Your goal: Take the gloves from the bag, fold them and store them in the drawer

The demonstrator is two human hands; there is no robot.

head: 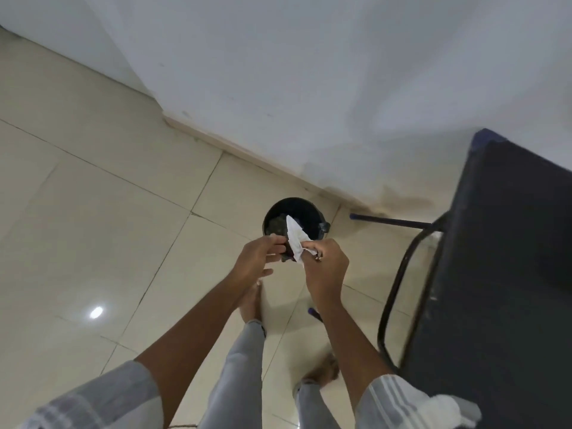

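Both hands are raised above a round black bin [292, 216] on the tiled floor [93, 212]. The left hand [258, 258] curls around something dark, too small to identify. The right hand [325, 267] pinches a crumpled white piece [295, 239], thin and pointed; whether it is a glove is unclear. A dark surface [510, 258] on black tube legs stands close at the right, with open floor to the left.

I see my short grey sleeves [102, 397] crossed by paler stripes; the right sleeve [393, 400] shows three white bands. Forearms are bare below them, as are my left hand [257, 258] and right hand [325, 267]. No rings or watch visible. Light grey trousers [238, 376] end at the ankle. Both bare feet [252, 301] show; the right one is motion-blurred.
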